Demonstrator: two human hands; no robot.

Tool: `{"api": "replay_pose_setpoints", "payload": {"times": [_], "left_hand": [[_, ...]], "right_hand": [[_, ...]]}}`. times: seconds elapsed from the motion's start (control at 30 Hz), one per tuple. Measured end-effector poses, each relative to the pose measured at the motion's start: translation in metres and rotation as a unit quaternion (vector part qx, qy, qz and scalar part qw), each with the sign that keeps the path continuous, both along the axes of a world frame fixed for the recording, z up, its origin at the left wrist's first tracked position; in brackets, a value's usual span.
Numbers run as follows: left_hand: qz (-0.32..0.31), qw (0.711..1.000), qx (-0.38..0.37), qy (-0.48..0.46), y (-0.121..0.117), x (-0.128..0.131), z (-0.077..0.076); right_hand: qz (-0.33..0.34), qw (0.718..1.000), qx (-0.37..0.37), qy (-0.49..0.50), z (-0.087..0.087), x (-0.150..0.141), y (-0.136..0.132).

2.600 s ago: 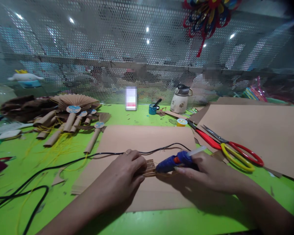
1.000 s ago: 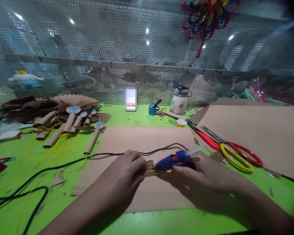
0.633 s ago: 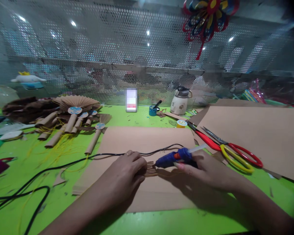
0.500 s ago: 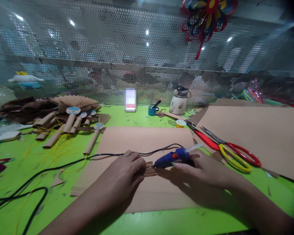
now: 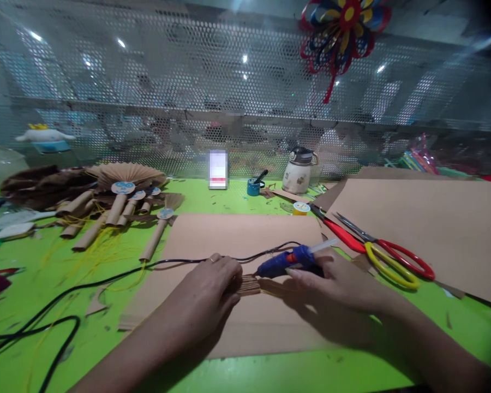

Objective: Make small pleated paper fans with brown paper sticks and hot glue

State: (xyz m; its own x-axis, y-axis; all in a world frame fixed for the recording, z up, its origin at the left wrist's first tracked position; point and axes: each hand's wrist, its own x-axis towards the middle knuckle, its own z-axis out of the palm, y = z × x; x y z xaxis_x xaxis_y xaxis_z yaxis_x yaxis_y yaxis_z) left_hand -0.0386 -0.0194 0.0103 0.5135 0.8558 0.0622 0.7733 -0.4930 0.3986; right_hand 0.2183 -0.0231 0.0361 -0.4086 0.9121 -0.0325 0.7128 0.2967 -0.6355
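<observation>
My left hand [image 5: 217, 286] is closed on a small bundle of pleated brown paper [image 5: 249, 285], whose folded edges stick out to the right of the fingers. In my right hand [image 5: 331, 278] is a blue glue gun [image 5: 282, 263], its tip pointing left at the upper corner of the pleated paper. A clear glue stick [image 5: 324, 245] juts from the back of the gun. Under both hands lies a stack of brown paper sheets [image 5: 245, 234] on the green table [image 5: 180, 376]. My palm hides the far end of the pleats.
A black cord [image 5: 106, 278] crosses the paper and table. Scissors [image 5: 380, 245] with red and yellow handles lie right, beside large brown sheets [image 5: 442, 218]. Finished paper fans [image 5: 123, 174] are piled left. A blue jar [image 5: 253, 186], phone [image 5: 217, 170] and bottle [image 5: 298, 172] stand behind.
The glue gun's tip has shifted slightly up and left, to the upper edge of the pleated paper. The pleats now sit more closely pressed together in my left hand.
</observation>
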Motion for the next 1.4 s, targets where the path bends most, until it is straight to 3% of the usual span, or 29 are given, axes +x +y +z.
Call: {"api": "replay_pose_setpoints", "payload": {"times": [0.53,0.9,1.4], "left_hand": [[-0.032,0.999,0.029,-0.024,0.006,-0.002,-0.014],[-0.027,0.999,0.026,-0.011,0.006,-0.002,-0.012],[-0.030,0.999,0.020,-0.008,0.006,-0.001,-0.010]], "right_hand": [[0.003,0.999,0.021,0.032,-0.001,0.000,-0.002],[0.010,0.999,-0.003,0.039,-0.007,0.002,0.005],[0.009,1.000,-0.008,0.023,-0.003,0.005,0.002]]}}
